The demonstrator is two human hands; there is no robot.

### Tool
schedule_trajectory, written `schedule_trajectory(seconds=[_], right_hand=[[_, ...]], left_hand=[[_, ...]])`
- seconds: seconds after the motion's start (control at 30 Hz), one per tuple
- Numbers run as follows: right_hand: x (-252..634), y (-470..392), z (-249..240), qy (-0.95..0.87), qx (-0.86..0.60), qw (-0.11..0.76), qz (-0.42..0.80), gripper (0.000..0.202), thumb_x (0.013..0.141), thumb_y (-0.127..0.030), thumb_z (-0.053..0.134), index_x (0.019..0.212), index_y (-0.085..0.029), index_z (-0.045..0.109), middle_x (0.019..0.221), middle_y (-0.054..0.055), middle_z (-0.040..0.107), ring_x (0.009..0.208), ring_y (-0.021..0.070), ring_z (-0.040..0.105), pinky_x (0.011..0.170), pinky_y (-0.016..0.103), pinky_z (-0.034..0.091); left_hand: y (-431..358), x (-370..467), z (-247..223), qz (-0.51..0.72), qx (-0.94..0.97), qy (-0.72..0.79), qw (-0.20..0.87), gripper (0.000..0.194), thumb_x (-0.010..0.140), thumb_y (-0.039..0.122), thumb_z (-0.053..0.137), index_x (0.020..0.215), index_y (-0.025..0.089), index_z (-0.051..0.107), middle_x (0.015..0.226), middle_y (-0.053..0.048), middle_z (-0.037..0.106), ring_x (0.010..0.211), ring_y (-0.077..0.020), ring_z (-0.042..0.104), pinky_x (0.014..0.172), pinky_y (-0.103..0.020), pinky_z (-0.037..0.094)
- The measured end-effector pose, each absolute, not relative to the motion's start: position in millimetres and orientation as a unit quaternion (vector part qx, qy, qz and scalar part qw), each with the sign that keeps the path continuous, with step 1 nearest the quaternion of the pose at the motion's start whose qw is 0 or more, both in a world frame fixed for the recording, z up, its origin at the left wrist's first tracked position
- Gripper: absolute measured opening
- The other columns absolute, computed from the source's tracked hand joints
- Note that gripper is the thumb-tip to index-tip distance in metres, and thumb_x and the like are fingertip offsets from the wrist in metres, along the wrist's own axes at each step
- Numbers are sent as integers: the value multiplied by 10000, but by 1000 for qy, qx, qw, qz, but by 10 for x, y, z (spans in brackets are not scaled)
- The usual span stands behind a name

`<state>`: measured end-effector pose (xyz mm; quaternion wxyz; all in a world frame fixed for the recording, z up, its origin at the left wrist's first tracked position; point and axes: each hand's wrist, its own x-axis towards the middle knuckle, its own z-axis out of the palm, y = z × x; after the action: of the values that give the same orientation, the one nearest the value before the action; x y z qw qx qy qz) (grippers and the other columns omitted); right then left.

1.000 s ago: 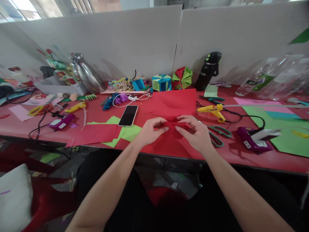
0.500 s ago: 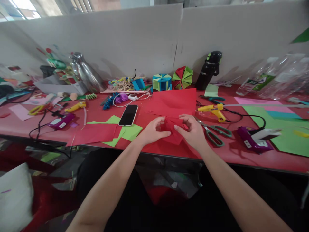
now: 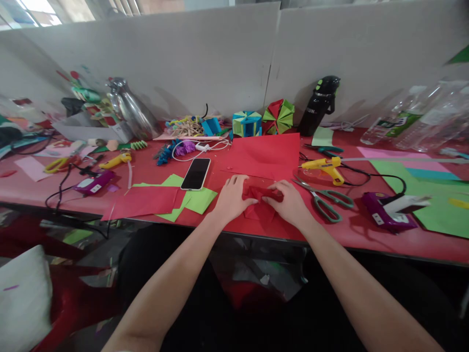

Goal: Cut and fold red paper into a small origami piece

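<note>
A folded piece of red paper (image 3: pixel 259 208) lies near the table's front edge, between my hands. My left hand (image 3: pixel 234 198) is closed on its left side, with the thumb on the paper. From the right, my right hand (image 3: pixel 287 201) grips its other side between thumb and fingers. Behind them lies a large red sheet (image 3: pixel 266 154). Scissors with green handles (image 3: pixel 326 199) rest open just right of my right hand. To the left are a phone (image 3: pixel 196 174), green paper sheets (image 3: pixel 201 200) and red paper sheets (image 3: pixel 144 203).
A yellow glue gun (image 3: pixel 324 168) and a purple box (image 3: pixel 388 212) with a cable are on the right. A black bottle (image 3: pixel 318 107) and folded paper models (image 3: pixel 247 124) stand at the back. A steel jug (image 3: pixel 132 110) leans at the back left.
The folded red paper has come down onto the table and looks flatter. My left hand has turned, its fingers now pointing forward. My right hand has moved slightly lower.
</note>
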<state>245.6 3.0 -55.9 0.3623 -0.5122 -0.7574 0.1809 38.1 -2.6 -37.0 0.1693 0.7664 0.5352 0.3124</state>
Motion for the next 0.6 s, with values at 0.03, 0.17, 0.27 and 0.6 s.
schedule_trajectory(seconds=[0.03, 0.17, 0.27, 0.6], right_hand=[[2457, 32, -552, -758, -515, 350, 192, 166, 803, -303, 719, 908, -199, 642, 924, 74, 646, 867, 245, 591, 795, 395, 477], [2463, 45, -543, -751, -518, 329, 245, 141, 799, -279, 701, 895, -215, 621, 835, 32, 657, 767, 213, 584, 715, 347, 450], [2474, 65, -567, -745, -518, 326, 266, 172, 795, -291, 692, 917, -211, 600, 792, 17, 640, 702, 192, 573, 671, 324, 444], [2509, 208, -522, -770, -495, 273, 294, 156, 772, -258, 669, 891, -194, 590, 771, 10, 619, 672, 167, 544, 629, 289, 409]], left_hand=[[-30, 366, -356, 296, 782, 529, 146, 596, 738, 355, 809, 1230, 160, 534, 1266, -145, 601, 1191, -326, 543, 1010, -487, 435], [19, 320, -337, 264, 817, 483, 171, 448, 840, 372, 716, 1223, 192, 567, 1235, -97, 629, 1165, -279, 570, 1010, -427, 443], [135, 339, -354, 273, 815, 478, 183, 413, 842, 372, 711, 1198, 198, 591, 1212, -93, 636, 1137, -260, 591, 972, -392, 461], [372, 445, -198, 165, 826, 448, 301, 282, 774, 436, 732, 850, 175, 654, 824, -22, 663, 778, -190, 603, 651, -282, 391]])
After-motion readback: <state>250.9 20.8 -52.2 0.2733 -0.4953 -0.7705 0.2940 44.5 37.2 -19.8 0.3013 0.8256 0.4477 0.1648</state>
